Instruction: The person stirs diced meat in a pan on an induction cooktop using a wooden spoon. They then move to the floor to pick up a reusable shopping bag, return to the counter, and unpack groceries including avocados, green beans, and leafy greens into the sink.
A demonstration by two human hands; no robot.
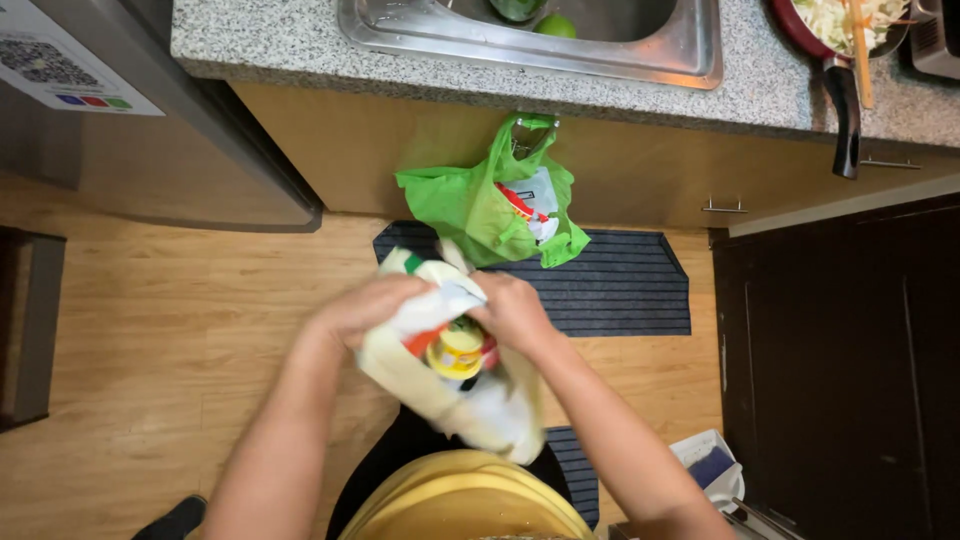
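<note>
Running across the top of the view is one speckled stone counter point(280, 45), the largest thing here, with one steel sink point(690, 45) sunk into it; two green rounded items point(553, 25) lie in the basin, only partly in view. Below the counter one wooden cabinet front point(340, 140) faces a light wood floor point(150, 330), and one dark ribbed mat point(620, 280) lies on that floor before it. At the left stands one grey appliance point(180, 140), and at the right a dark cabinet point(840, 370) fills the side.

One green plastic bag point(470, 205) hangs from a cabinet handle just above the mat, with packaging showing inside. One red pan point(840, 30) holding pale shredded food sits on the counter at the right, its black handle jutting over the edge.

Nearer the camera, one pale plastic bag point(490, 405) is held in front of the person's body, over the near edge of the mat. Both hands are clamped on its upper edge: the left hand point(365, 308) on the left side, the right hand point(515, 312) on the right, close together. Between them one jar with a yellow lid point(457, 352) shows in the bag's mouth, blurred. The bag hides part of the mat.
</note>
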